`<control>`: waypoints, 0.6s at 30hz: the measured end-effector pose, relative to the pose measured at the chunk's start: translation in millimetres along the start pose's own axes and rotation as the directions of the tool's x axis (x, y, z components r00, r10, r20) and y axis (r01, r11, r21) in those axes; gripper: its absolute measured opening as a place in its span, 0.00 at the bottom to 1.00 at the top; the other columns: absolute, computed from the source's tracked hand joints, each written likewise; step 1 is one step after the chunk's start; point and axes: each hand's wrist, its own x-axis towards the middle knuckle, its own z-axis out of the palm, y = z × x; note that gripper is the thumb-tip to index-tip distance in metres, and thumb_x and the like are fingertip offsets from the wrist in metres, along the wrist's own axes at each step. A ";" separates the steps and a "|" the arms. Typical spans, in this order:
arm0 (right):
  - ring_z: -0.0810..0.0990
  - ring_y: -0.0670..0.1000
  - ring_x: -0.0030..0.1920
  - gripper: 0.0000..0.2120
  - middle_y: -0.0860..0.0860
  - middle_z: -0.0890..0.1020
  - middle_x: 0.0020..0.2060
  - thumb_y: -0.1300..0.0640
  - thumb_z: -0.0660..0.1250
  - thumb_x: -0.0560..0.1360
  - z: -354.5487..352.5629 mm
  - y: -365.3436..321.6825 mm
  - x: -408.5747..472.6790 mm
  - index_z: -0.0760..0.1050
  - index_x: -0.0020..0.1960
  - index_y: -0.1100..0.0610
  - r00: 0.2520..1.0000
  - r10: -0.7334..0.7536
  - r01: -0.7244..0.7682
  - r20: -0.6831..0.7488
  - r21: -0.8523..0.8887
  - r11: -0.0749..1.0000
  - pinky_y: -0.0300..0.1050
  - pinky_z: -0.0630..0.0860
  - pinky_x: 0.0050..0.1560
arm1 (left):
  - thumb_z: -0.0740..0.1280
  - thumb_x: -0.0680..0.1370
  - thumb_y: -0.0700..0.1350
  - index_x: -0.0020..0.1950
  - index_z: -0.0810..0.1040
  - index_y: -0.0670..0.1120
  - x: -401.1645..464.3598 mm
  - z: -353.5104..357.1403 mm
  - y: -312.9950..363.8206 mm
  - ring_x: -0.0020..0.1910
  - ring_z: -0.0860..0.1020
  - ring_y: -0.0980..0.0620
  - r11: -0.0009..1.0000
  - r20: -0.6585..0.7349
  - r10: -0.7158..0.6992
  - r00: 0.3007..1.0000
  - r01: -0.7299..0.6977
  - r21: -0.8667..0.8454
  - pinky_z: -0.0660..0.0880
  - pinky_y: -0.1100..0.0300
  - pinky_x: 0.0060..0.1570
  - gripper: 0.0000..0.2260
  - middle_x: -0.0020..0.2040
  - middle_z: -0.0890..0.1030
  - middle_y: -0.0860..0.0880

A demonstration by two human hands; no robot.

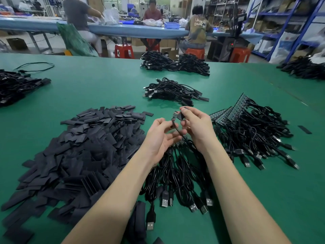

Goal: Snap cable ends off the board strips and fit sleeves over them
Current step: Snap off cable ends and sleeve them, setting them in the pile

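Fingers: your left hand (162, 132) pinches one thin black cable (177, 128) just below its small dark circuit-board end (174, 115), thumb and forefinger closed on it, the other fingers loosely spread. Your right hand (195, 125) pinches one flat black sleeve (181, 116), held touching the board end's right side. Landmark: the green table mat (105, 88). Both hands hover above its near centre. Counts on the mat: one large heap of flat black sleeves (84, 147) left of the hands; one bundle of cables on board strips (249, 131) right of them; one loose bunch of USB cables (177, 175) beneath your wrists; five further cable piles (172, 92) farther back, two cut off by the frame edges. Individual counts not legible.
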 end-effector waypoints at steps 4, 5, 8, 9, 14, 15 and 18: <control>0.73 0.44 0.30 0.05 0.51 0.84 0.39 0.60 0.70 0.79 -10.6 -6.3 2.4 0.82 0.51 0.60 0.996 0.053 -0.053 0.077 -0.009 0.999 0.34 0.72 0.31 | 0.57 0.82 0.35 0.49 0.67 0.44 0.2 1.1 -0.3 0.32 0.80 0.48 1.000 -0.018 0.001 1.000 -0.001 0.016 0.76 0.61 0.32 0.05 0.40 0.77 0.46; 0.74 0.44 0.30 0.05 0.51 0.83 0.39 0.60 0.71 0.79 -13.0 -7.6 2.3 0.83 0.51 0.61 0.993 0.065 -0.066 0.099 0.006 0.998 0.34 0.73 0.32 | 0.58 0.82 0.37 0.49 0.68 0.44 0.2 1.3 -0.1 0.32 0.79 0.49 1.000 -0.008 -0.003 1.000 0.003 0.013 0.76 0.61 0.32 0.03 0.41 0.77 0.46; 0.77 0.44 0.34 0.08 0.52 0.81 0.40 0.62 0.72 0.77 -20.0 -9.5 1.7 0.82 0.55 0.63 0.983 0.071 -0.085 0.171 0.072 0.994 0.33 0.76 0.37 | 0.61 0.83 0.39 0.50 0.69 0.43 0.6 0.9 -1.6 0.34 0.80 0.51 0.997 0.012 0.009 1.000 -0.010 0.079 0.77 0.62 0.35 0.03 0.43 0.82 0.46; 0.77 0.45 0.35 0.09 0.52 0.81 0.41 0.63 0.71 0.78 -21.7 -9.7 1.4 0.81 0.57 0.64 0.979 0.068 -0.085 0.193 0.080 0.993 0.33 0.77 0.39 | 0.63 0.83 0.38 0.50 0.69 0.44 0.4 0.9 -2.4 0.35 0.81 0.52 0.994 0.020 0.018 1.000 -0.020 0.106 0.77 0.62 0.36 0.04 0.43 0.84 0.47; 0.79 0.46 0.39 0.12 0.53 0.82 0.45 0.64 0.70 0.77 -26.7 -13.4 1.0 0.80 0.61 0.64 0.983 0.024 -0.049 0.184 0.135 0.990 0.34 0.78 0.44 | 0.64 0.83 0.37 0.57 0.66 0.43 -1.8 -0.9 -2.8 0.40 0.83 0.50 0.997 0.041 0.023 0.999 -0.026 0.075 0.78 0.63 0.39 0.08 0.52 0.86 0.42; 0.79 0.46 0.40 0.13 0.53 0.83 0.46 0.63 0.71 0.76 -26.9 -14.2 0.6 0.80 0.60 0.63 0.985 0.016 -0.044 0.170 0.162 0.986 0.34 0.79 0.44 | 0.65 0.82 0.38 0.58 0.67 0.43 -2.2 -0.9 -2.1 0.42 0.84 0.50 0.996 0.047 0.017 0.999 -0.021 0.081 0.79 0.63 0.40 0.08 0.54 0.86 0.41; 0.82 0.48 0.44 0.17 0.53 0.85 0.47 0.58 0.75 0.70 -26.6 -15.4 -1.3 0.81 0.57 0.61 0.989 -0.003 -0.026 0.146 0.200 0.979 0.36 0.80 0.47 | 0.67 0.81 0.39 0.57 0.71 0.42 -3.2 -1.2 -1.6 0.45 0.85 0.48 0.994 0.058 0.014 0.998 -0.020 0.104 0.79 0.62 0.41 0.07 0.54 0.86 0.42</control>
